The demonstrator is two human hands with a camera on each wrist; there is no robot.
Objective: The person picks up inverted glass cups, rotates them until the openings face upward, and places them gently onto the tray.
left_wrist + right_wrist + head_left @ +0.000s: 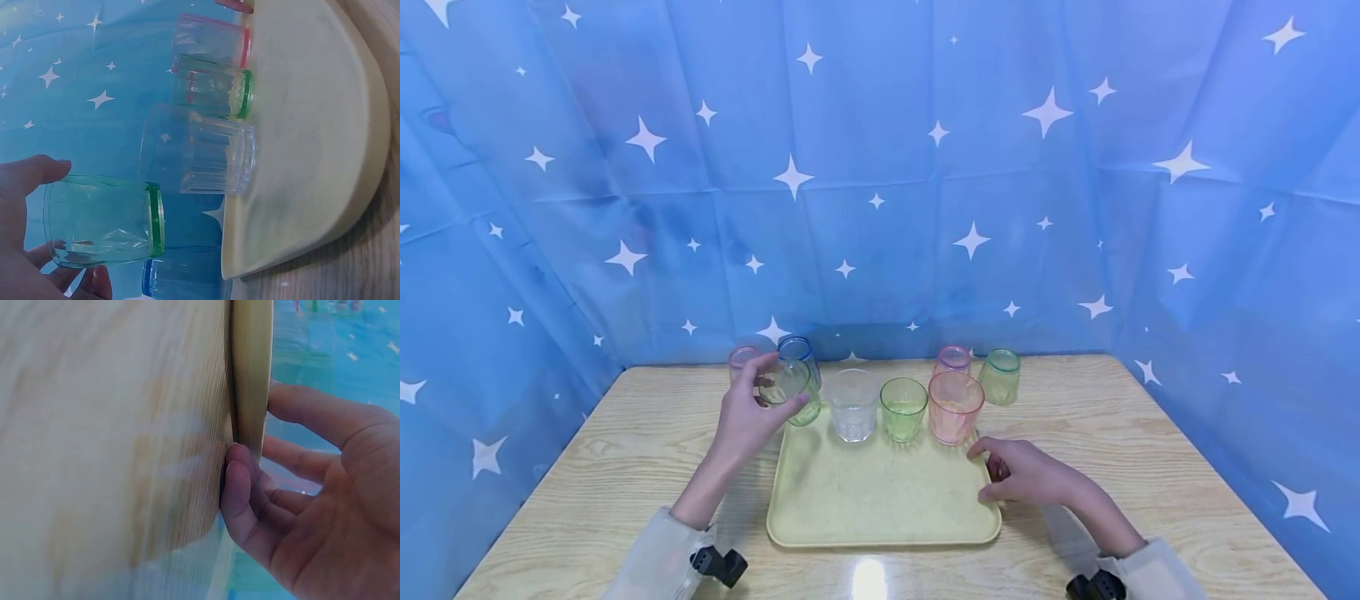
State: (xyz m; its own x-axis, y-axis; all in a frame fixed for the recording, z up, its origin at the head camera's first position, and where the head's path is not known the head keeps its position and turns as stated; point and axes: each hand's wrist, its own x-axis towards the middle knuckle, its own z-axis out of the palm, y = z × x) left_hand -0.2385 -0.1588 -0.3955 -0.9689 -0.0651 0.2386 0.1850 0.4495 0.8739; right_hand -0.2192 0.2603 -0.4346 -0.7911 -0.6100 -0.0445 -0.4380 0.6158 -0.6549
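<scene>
My left hand [750, 414] holds a clear green cup [106, 219] by its upper part, between thumb and fingers, above the tray's far left corner. The pale yellow tray [883, 500] lies on the table. Along its far side stand a colourless cup [853, 408], a smaller green cup [904, 408] and a pink cup [955, 408], all mouth up. My right hand [1026, 472] grips the tray's right edge; in the right wrist view, curled fingers [237, 481] lie at the rim's lower side and another digit touches its upper side.
Behind the tray, a pink cup [742, 357] and a blue cup [795, 348] stand at left, partly hidden. At right are another pink cup [954, 358] and a green cup [1001, 379], bottoms up. A blue star-patterned curtain [880, 242] borders the wooden table [1120, 433].
</scene>
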